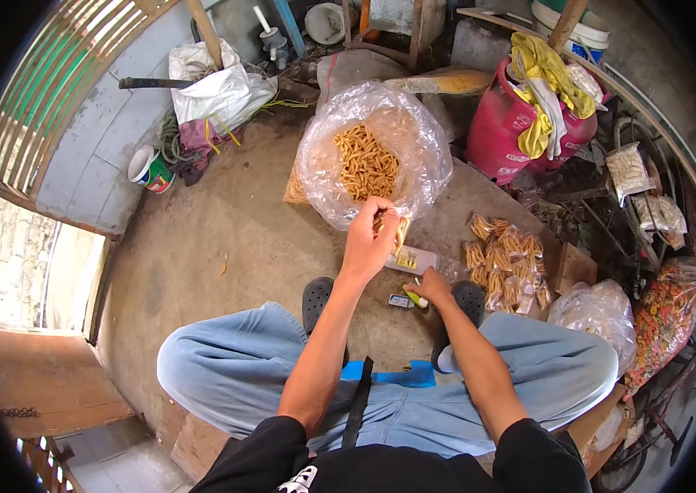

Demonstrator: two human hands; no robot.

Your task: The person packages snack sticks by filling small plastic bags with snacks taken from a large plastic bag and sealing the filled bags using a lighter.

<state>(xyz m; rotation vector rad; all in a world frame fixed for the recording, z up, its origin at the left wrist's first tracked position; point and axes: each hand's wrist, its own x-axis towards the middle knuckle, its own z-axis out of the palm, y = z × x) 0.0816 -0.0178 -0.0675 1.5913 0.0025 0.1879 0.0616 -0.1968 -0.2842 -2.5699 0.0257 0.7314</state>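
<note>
My left hand (371, 238) is closed on a small clear plastic bag of snack sticks (401, 230), just over the near rim of a large open plastic bag (426, 156). Brown, finger-shaped snack sticks (364, 160) lie inside the large bag. Lower and to the right, my right hand (431, 287) has its fingers bent around a small green object (415, 299) whose kind I cannot make out. Beside that hand are a pale plastic tray (413, 260) with something yellow in it and a small dark rectangular item (400, 301) on the floor.
Several filled snack packets (508, 263) are piled on the right. Behind them stand a pink gas cylinder (497, 131) and cloths (553, 78). A bag of colourful snacks (668, 308) is at far right. A white sack (220, 90) and tub (151, 168) sit by the left wall.
</note>
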